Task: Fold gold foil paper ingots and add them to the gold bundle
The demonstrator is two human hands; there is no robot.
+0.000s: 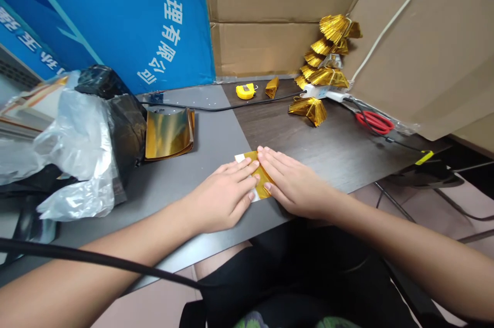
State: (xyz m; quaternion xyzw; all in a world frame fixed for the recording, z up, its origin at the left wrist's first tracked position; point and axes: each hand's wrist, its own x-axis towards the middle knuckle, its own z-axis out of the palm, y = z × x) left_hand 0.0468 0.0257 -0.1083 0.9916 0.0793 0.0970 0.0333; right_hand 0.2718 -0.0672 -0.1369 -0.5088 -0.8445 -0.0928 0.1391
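Nearby, clear bag touching black bag

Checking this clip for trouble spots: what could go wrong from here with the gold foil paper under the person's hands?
The folded gold foil paper is only pressed flat by the left hand and right hand, with white showing at its ends, so it could slip and crease out of line. A black cable runs across the left forearm, and might snag if that arm moves.
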